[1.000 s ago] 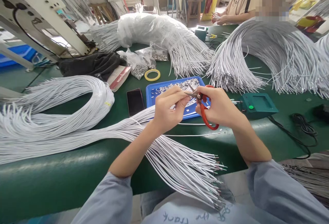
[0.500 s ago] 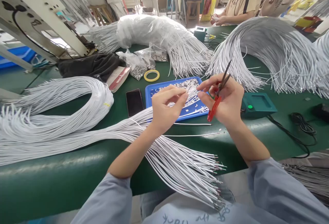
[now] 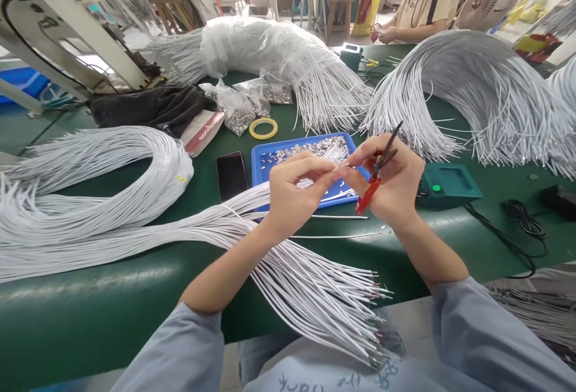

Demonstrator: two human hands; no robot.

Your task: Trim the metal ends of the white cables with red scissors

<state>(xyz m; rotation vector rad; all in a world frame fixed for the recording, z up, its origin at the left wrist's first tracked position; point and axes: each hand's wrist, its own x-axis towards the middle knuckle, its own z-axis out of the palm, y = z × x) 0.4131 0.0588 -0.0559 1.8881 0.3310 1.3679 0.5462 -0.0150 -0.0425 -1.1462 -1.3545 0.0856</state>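
White wire (image 3: 338, 165) pinched in left hand (image 3: 292, 197) | right hand (image 3: 396, 185) gripped red scissors (image 3: 369, 188), fingertips on wire | risk: upturned blades could nick fingers.

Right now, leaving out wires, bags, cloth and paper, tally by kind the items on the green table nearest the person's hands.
Blue tray: 1
Black phone: 1
Yellow tape roll: 1
Red-handled scissors, in the right hand: 1
Green box with a button: 1
Total: 5
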